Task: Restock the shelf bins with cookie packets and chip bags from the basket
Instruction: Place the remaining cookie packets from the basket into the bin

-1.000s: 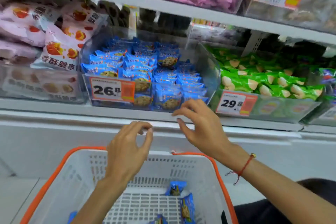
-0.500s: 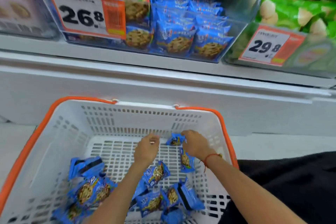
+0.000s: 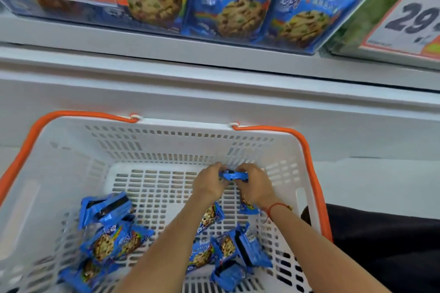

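Restocking partly done, packets remaining in the basket (image 3: pixel 283 150).
Left hand (image 3: pixel 208 183) and right hand (image 3: pixel 256 185) are pinching one packet (image 3: pixel 233 176) together; bin (image 3: pixel 238 7) is looking fairly stocked.

white slotted plastic basket (image 3: pixel 71 157) with orange rim | blue foil cookie packets (image 3: pixel 112 242) printed with tan chocolate-chip cookies and rainbow stripes | red string bracelet (image 3: pixel 273 209) on right wrist | white-and-orange price tag (image 3: pixel 409 16), dark digits | white shelf (image 3: pixel 214 71) edge
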Demonstrator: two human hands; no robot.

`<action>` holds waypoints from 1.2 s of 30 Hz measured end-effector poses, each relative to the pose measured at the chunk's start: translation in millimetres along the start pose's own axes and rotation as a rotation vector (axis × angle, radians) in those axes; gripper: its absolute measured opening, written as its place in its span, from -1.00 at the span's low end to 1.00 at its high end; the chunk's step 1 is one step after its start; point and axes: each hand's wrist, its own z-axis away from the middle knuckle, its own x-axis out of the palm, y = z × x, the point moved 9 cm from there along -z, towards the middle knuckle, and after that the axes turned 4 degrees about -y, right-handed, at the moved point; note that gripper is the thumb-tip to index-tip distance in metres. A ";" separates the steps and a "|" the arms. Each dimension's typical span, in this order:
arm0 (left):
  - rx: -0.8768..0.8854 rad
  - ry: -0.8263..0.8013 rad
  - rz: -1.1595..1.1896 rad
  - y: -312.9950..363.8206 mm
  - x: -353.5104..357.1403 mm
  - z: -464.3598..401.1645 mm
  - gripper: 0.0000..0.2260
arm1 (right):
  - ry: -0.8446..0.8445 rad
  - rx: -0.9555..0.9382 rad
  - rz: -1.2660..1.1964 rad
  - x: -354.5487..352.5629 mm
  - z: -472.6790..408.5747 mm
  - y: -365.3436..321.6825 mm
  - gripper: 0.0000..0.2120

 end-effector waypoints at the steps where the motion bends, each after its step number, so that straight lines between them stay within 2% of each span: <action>1: 0.022 0.021 -0.043 2.6 -5.4 2.5 -0.74 | -0.024 0.014 -0.068 -1.1 -1.5 1.5 -0.79; 3: 0.063 0.037 -0.111 8.6 -17.2 10.8 -0.75 | -0.090 0.002 -0.132 -4.9 -2.4 -4.3 -0.81; 6: 0.108 0.016 -0.071 13.7 -36.1 28.6 -0.68 | -0.195 -0.029 -0.150 -12.6 -0.6 -25.1 -0.81; 11: 0.163 0.028 -0.134 28.4 -87.8 66.9 -0.64 | -0.300 -0.078 -0.197 -43.3 10.9 -76.3 -0.63; 14: 0.145 0.068 -0.002 33.9 -123.7 86.6 -0.56 | -0.263 -0.076 -0.335 -75.6 23.8 -104.5 -0.56; 16: 0.158 0.059 0.119 41.4 -143.2 99.1 -0.50 | -0.265 -0.098 -0.423 -96.9 35.6 -124.2 -0.64; 18: 0.205 0.078 0.212 54.2 -159.7 113.4 -0.55 | -0.258 -0.147 -0.433 -119.1 48.3 -143.5 -0.71; 23: 0.288 0.312 0.317 87.1 -195.7 154.4 -0.79 | -0.247 -0.292 -0.412 -168.7 82.7 -183.9 -0.68; 25: 0.347 0.351 0.412 102.1 -207.3 170.5 -0.82 | -0.205 -0.361 -0.414 -190.3 96.0 -198.5 -0.75; 28: 0.431 0.423 0.459 123.9 -229.5 188.7 -0.76 | -0.113 -0.404 -0.484 -221.7 109.3 -211.3 -0.75; 33: 0.480 0.671 0.572 144.6 -270.7 218.4 -0.61 | 0.015 -0.476 -0.538 -264.3 129.4 -230.6 -0.78; 36: 0.521 0.661 0.674 159.4 -276.5 230.5 -0.69 | 0.052 -0.548 -0.522 -278.6 140.3 -243.3 -0.83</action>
